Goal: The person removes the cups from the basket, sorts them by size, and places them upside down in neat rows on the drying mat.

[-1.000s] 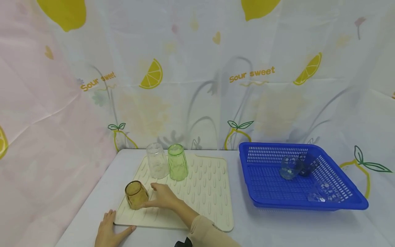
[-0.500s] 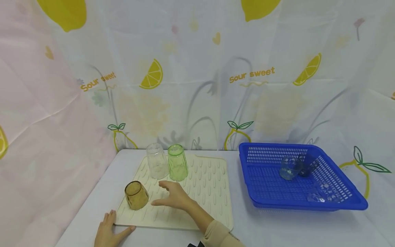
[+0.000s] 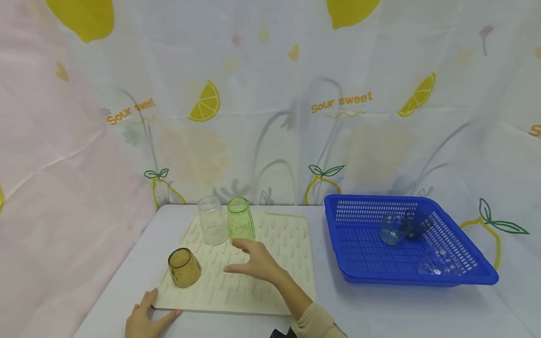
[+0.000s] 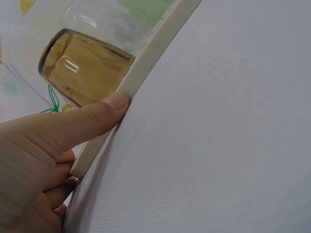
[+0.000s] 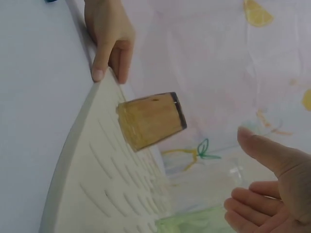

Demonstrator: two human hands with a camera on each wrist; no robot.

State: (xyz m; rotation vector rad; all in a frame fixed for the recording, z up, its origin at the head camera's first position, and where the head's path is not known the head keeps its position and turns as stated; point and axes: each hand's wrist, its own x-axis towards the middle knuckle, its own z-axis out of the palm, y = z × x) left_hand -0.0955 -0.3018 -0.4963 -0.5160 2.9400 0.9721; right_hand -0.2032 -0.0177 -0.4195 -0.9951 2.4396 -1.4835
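My right hand [image 3: 258, 262] hovers over the cream ribbed drying mat [image 3: 287, 277], thumb and fingers spread apart, with nothing between them. To its left an amber glass [image 3: 186, 272] stands upside down near the mat's left edge, its thick base up. My left hand [image 3: 145, 318] rests at the mat's front left corner; the left wrist view shows its thumb [image 4: 116, 101] against the front edge and the fingers around the corner. Farther back on the mat, a clear glass [image 3: 212, 225] and a green glass [image 3: 241, 223] stand side by side, the green one partly behind my right fingers.
A blue plastic basket [image 3: 405, 278] stands to the right of the mat. In it lie a clear glass [image 3: 393, 231], a dark glass [image 3: 419, 225] and another clear glass piece [image 3: 437, 264]. A lemon-printed curtain [image 3: 253, 141] hangs behind the white table.
My right hand has let go of the amber glass and drawn back to the right, fingers spread. The glass stays in place on the mat, and my left hand stays at the corner.
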